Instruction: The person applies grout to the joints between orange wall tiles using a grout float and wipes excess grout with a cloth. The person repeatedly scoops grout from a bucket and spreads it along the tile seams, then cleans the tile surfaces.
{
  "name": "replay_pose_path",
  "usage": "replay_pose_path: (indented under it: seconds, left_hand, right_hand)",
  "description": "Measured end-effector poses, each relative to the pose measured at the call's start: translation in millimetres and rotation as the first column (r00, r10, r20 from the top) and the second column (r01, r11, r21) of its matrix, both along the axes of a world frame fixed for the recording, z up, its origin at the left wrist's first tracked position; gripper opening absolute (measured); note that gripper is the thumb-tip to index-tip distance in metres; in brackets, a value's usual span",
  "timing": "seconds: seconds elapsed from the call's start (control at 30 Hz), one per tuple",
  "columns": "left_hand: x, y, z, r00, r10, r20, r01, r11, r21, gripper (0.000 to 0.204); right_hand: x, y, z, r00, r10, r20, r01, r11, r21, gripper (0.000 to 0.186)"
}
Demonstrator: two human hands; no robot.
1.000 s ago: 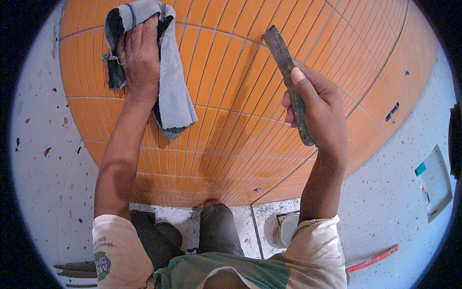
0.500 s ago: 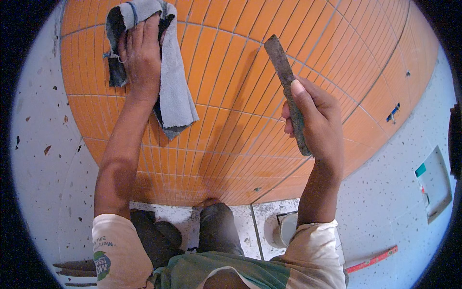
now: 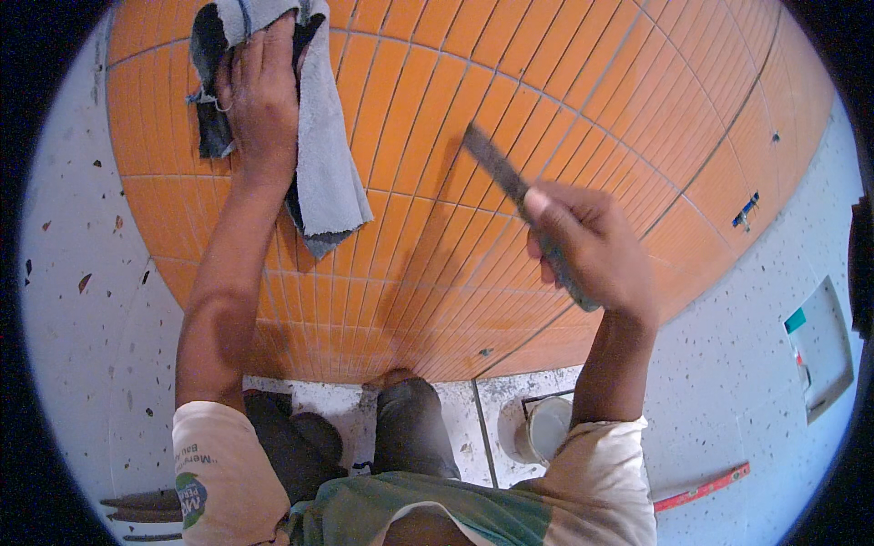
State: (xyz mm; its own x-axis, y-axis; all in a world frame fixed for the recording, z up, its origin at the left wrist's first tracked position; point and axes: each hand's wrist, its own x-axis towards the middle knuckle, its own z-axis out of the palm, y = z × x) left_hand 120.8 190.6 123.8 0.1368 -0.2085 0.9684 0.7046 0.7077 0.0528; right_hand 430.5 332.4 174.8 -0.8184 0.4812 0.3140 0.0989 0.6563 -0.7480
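My left hand (image 3: 262,109) presses a grey cloth (image 3: 330,173) against the orange tiled wall (image 3: 410,118), its fingers partly hidden under the folds. One long flap of the cloth hangs down beside my wrist. In my right hand (image 3: 592,241) is a flat, worn scraper (image 3: 496,164), a narrow dark blade with a stained handle, the thumb lying along it. Its tip points up and to the left, in front of the tiles; whether it touches them I cannot tell. The right hand is slightly blurred.
White speckled walls flank the tiles. A blue fitting (image 3: 745,211) sticks out of the tiles at right. Below it is a recess (image 3: 824,355) in the right wall. A whitish bucket (image 3: 549,429) stands on the floor near my legs, and a red spirit level (image 3: 701,489) lies lower right.
My right hand has lowered the scraper and tilted its tip further left. The left hand with the cloth has barely shifted.
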Motion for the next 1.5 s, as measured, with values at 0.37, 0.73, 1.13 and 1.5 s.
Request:
replay_pose_path:
  seconds: [0.37, 0.73, 1.13, 1.5]
  left_hand:
    - [4, -3, 3, 0.997, -0.076, 0.009, 0.077, 0.997, -0.011, 0.04]
    - [16, -3, 4, 0.997, -0.068, 0.024, 0.069, 0.997, -0.02, 0.042]
    - [10, -3, 3, 0.997, -0.07, 0.02, 0.07, 0.998, 0.008, 0.038]
    - [4, -2, 2, 0.996, -0.087, 0.002, 0.087, 0.996, 0.015, 0.04]
  right_hand:
    - [-15, -15, -4, 0.956, 0.028, -0.294, -0.038, 0.999, -0.029, 0.037]
    - [-29, -18, 0, 0.965, 0.029, -0.259, -0.035, 0.999, -0.019, 0.035]
    - [-20, -22, -9, 0.978, 0.059, -0.199, -0.061, 0.998, -0.002, 0.038]
    - [-34, -26, -5, 0.952, 0.055, -0.3, -0.054, 0.998, 0.013, 0.039]
